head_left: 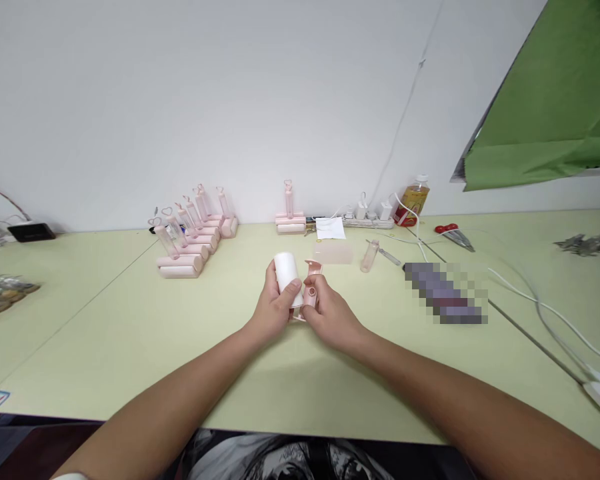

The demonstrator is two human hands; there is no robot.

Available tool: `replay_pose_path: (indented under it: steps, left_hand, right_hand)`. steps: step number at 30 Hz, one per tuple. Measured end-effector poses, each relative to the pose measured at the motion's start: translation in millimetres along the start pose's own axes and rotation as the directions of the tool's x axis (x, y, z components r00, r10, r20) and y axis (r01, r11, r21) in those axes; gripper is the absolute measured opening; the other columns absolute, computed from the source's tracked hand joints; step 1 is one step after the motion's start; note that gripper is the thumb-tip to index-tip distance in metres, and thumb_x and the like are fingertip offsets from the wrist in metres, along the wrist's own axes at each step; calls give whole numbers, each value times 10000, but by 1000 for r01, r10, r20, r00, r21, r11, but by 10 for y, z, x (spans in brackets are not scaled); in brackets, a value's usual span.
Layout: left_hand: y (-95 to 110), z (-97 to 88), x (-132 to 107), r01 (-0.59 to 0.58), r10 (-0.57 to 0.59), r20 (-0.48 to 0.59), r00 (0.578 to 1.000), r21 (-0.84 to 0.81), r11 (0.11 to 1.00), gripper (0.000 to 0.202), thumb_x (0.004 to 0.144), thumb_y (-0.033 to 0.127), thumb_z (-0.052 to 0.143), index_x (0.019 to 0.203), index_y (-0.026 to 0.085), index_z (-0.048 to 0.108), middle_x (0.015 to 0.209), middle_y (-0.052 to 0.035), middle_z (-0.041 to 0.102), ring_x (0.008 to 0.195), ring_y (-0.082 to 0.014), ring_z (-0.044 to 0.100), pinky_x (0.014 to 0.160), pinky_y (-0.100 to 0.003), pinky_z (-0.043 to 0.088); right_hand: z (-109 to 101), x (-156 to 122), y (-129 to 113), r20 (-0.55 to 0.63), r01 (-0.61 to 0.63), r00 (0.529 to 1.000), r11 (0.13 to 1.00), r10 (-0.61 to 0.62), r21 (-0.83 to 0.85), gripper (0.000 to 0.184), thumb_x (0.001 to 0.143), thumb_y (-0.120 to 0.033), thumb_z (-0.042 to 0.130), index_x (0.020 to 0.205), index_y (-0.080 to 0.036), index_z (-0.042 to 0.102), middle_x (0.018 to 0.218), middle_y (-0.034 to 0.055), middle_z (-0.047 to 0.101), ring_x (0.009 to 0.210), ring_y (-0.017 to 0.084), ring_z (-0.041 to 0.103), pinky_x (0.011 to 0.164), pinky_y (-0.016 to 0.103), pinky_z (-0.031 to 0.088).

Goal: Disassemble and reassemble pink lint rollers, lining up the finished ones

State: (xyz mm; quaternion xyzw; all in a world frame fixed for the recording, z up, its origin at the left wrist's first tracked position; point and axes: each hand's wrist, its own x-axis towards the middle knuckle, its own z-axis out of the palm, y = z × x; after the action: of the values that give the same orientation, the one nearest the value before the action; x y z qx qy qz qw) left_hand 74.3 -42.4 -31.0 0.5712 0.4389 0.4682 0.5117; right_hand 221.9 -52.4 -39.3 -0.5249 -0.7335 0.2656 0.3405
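My left hand (274,303) is closed around a white lint roll (286,272), its thumb lying across the front. Beside it, my right hand (333,312) grips a pink curved plastic housing (312,267) with a round hole in its face. The two parts are close together above the table, and I cannot tell whether they touch. Fingers hide much of the housing's lower end. Past my right hand lies a short translucent pink handle (370,256) on the table, with a thin metal-looking tool (390,256) close by.
Several pink lint rollers (180,261) with upright clear handles stand at the back left. Another roller (291,224) stands by the wall, near a translucent box (333,252) and a power strip (373,222). Rightward are a drink bottle (411,205), red-handled pliers (455,235) and white cables (540,305).
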Motion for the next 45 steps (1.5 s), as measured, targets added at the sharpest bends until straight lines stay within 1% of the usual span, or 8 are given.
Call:
replay_pose_path:
  steps: [6, 10, 13, 16, 22, 29, 35, 45]
  left_hand:
    - [-14, 90, -43, 20, -14, 65, 998, -95, 995, 501, 850, 519, 542, 1200, 219, 347, 660, 61, 511, 401, -72, 434, 359, -197, 344]
    - [-75, 118, -33, 67, -38, 162, 986, -179, 982, 503, 821, 549, 585, 1097, 209, 336, 680, 34, 584, 454, -125, 561, 376, -219, 418]
    - [-98, 116, -20, 99, -65, 162, 985, -211, 972, 515, 798, 549, 620, 1052, 202, 337, 756, -11, 632, 549, -172, 644, 397, -235, 469]
    - [-103, 113, -14, 112, -75, 171, 982, -215, 970, 545, 779, 556, 640, 1060, 198, 340, 790, -31, 650, 601, -203, 676, 401, -252, 498]
    - [-76, 130, -40, 135, -90, 242, 966, -177, 975, 534, 788, 584, 608, 1049, 188, 363, 747, -34, 655, 601, -214, 681, 368, -237, 486]
    - [-75, 188, -84, 198, -150, 297, 943, -140, 970, 519, 801, 609, 547, 1048, 191, 363, 682, 17, 597, 483, -167, 631, 331, -210, 430]
    - [-123, 221, -101, 182, -157, 252, 955, -79, 980, 473, 829, 640, 479, 986, 207, 371, 577, 81, 494, 343, -95, 487, 285, -177, 298]
    - [-60, 210, -110, 110, -94, 146, 985, -105, 988, 393, 867, 572, 483, 979, 208, 384, 657, 56, 512, 432, -84, 471, 391, -204, 381]
  right_hand:
    - [32, 52, 69, -47, -131, 988, 957, 148, 259, 510, 747, -194, 476, 1234, -263, 342, 1146, 94, 570, 727, 191, 615, 622, 323, 492]
    - [12, 94, 83, -41, -154, 980, 878, 193, 453, 673, 705, -155, 463, 1321, -301, 234, 1299, 117, 479, 658, 161, 611, 534, 295, 494]
    - [-25, 104, 62, -153, -75, 975, 887, 161, 457, 468, 729, -192, 456, 1180, -265, 353, 1387, 113, 396, 792, 179, 607, 576, 291, 500]
    - [-60, 93, 41, -166, -60, 977, 920, 133, 387, 219, 831, -276, 400, 1047, -246, 389, 1291, 96, 487, 743, 170, 586, 574, 295, 481]
    - [-59, 66, 69, -262, -40, 957, 951, 124, 305, 213, 876, -301, 407, 1079, -249, 365, 911, 45, 580, 664, 185, 553, 591, 316, 447]
    - [-67, 136, 63, -411, 120, 896, 803, 166, 584, 186, 794, -273, 522, 923, -251, 391, 1251, 53, 537, 838, 177, 574, 680, 323, 449]
    - [-126, 206, 4, -315, -31, 886, 720, 341, 693, 254, 842, -440, 485, 985, -231, 494, 931, 29, 617, 729, 169, 555, 592, 279, 430]
    - [-24, 187, 138, -261, -55, 924, 774, 279, 631, 321, 850, -548, 510, 961, -251, 559, 608, -44, 456, 559, 146, 461, 529, 254, 390]
